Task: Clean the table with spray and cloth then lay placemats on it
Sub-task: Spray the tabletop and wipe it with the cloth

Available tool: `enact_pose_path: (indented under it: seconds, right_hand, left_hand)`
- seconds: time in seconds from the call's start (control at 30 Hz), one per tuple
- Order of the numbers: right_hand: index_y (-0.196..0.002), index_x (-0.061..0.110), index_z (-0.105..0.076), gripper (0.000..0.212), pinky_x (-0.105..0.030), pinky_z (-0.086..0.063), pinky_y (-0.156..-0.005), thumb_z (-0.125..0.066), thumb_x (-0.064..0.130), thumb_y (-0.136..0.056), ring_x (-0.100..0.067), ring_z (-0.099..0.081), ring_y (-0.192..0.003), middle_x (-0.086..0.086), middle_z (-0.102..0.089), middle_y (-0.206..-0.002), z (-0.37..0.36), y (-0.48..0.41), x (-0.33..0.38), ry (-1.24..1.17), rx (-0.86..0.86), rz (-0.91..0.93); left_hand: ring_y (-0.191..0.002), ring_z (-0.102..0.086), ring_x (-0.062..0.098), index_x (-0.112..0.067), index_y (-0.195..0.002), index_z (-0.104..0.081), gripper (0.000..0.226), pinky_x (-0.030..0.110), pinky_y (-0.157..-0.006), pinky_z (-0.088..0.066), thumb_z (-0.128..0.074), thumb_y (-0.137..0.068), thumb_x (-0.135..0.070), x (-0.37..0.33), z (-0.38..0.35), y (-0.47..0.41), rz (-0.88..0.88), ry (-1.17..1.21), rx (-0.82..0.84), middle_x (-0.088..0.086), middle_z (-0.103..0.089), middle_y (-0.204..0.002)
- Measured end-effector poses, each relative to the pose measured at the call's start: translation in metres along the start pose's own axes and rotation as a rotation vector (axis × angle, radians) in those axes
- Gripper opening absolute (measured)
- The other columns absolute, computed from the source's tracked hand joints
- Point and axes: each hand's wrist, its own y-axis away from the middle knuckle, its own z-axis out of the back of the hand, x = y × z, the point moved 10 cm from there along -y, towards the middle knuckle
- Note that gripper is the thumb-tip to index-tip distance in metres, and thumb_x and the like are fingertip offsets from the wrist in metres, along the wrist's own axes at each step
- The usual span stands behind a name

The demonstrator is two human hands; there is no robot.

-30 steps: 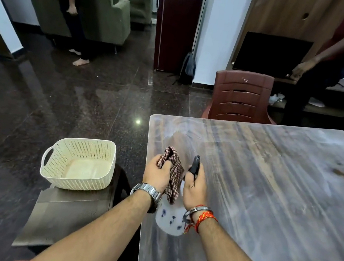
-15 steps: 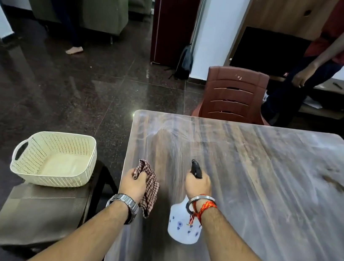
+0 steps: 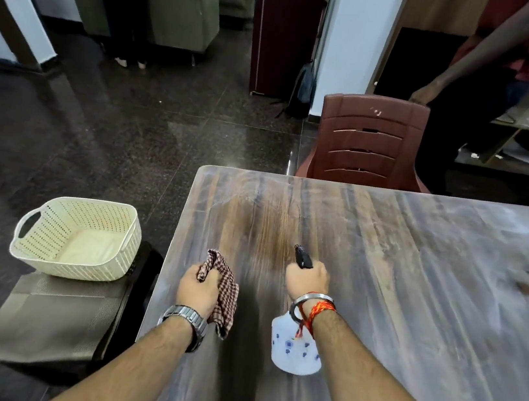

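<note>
wood-grain surface (image 3: 411, 306) fills my lower right view, streaked with pale haze. nearest me, my left hand (image 3: 198, 289) has its grip closed around a bunched checked cloth (image 3: 224, 291), which hangs over the surface near its left edge. my right hand (image 3: 308, 279) is gripped tight on the black trigger head of the white spray bottle (image 3: 295, 347) (blue dots on its body), nozzle pointing away from me. left of the surface, placemats (image 3: 45, 322) lie on a low stool under a cream basket (image 3: 77, 238). farther off, a brown plastic chair (image 3: 366, 143) stands at the far edge.
</note>
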Motion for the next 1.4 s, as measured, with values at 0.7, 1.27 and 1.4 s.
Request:
enact_pose_path:
  seconds: [0.7, 1.27, 1.4]
  right_hand:
    - [-0.083, 0.000, -0.063, 0.013, -0.028, -0.040, -0.062, -0.056, 0.010, -0.080, -0.029, -0.053, -0.071, -0.016, -0.061, -0.081, -0.053, -0.023, 0.018, -0.005, 0.127, 0.017]
    - [-0.088, 0.006, -0.060, 0.010, -0.030, -0.044, -0.068, -0.058, 0.015, -0.084, -0.026, -0.056, -0.076, -0.012, -0.061, -0.089, -0.105, -0.068, 0.047, 0.083, 0.162, 0.031]
    - [-0.097, 0.003, -0.061, 0.017, -0.029, -0.041, -0.075, -0.058, 0.016, -0.085, -0.029, -0.057, -0.090, -0.010, -0.057, -0.102, -0.114, -0.086, 0.056, 0.099, 0.120, 0.043]
  left_hand:
    - [-0.119, -0.051, 0.032, -0.016, -0.132, -0.052, 0.041, 0.036, -0.098, -0.038, -0.050, -0.094, -0.031, -0.033, -0.015, -0.084, -0.116, -0.235, -0.034, 0.009, -0.060, -0.123]
    - [-0.147, 0.014, 0.031, -0.043, -0.151, -0.011, 0.057, 0.059, -0.109, 0.021, -0.017, -0.096, -0.056, -0.034, -0.084, -0.184, -0.446, -1.266, 0.098, -0.008, 0.001, -0.163]
    - [-0.146, 0.015, 0.034, -0.047, -0.150, -0.013, 0.054, 0.057, -0.113, 0.015, -0.017, -0.096, -0.056, -0.053, -0.092, -0.232, -0.382, -1.238, 0.062, -0.003, 0.008, -0.163]
